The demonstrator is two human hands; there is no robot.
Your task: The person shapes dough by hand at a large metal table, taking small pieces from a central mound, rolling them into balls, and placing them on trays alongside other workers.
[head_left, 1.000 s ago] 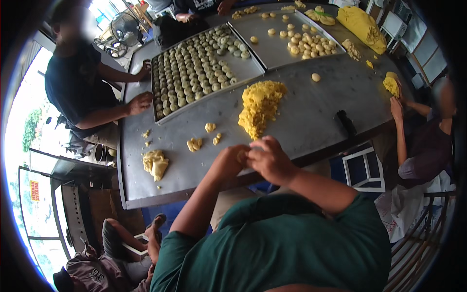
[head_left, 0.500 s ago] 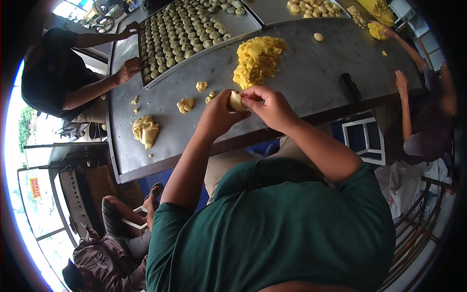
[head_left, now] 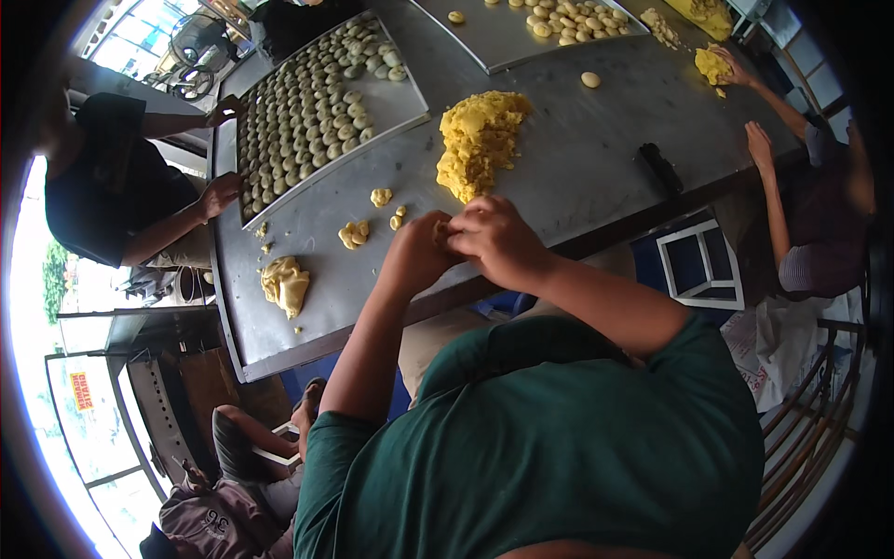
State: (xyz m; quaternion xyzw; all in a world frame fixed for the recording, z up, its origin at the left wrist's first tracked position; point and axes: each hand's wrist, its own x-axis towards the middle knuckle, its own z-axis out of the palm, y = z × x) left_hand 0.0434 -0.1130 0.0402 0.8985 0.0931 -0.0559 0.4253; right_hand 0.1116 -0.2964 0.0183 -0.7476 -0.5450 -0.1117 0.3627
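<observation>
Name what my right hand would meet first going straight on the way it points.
Probably your left hand, just across from the right hand's fingers; depth leaves unclear whether they touch.

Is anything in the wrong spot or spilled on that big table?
A little: one pale ball sits alone on the metal table, outside the tray where similar balls are gathered. Small yellow crumbs also lie loose beside the smooth dough lump. I see nothing clearly broken.
</observation>
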